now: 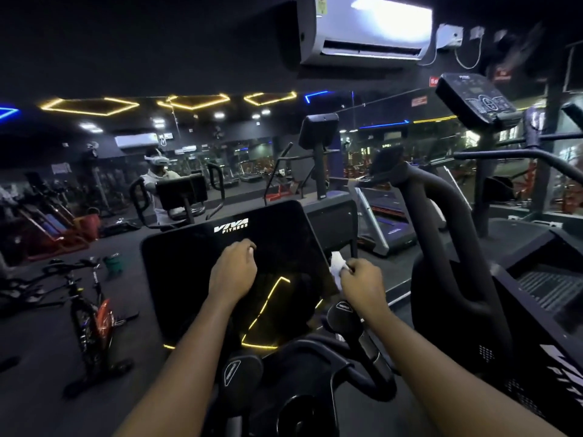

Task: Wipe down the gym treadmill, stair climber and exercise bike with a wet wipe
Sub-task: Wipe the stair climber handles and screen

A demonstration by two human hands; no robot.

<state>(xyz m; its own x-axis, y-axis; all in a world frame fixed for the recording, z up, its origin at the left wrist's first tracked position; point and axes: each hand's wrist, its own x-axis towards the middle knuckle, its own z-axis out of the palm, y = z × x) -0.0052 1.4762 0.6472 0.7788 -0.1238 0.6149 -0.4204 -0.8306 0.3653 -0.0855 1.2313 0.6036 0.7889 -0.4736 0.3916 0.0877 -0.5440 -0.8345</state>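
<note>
The right hand [362, 280] is pinching the wet wipe [336, 267] just beside the right edge of the bike console [189, 279]. The wipe is looking thin, limp and light, so a bunched grip should suit. The left hand [233, 271] is curling its fingers over the console, but one cannot tell if it is holding anything.

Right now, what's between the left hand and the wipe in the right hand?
Between left hand and wipe: only bare dark console screen with a yellow reflection, head view.
</note>
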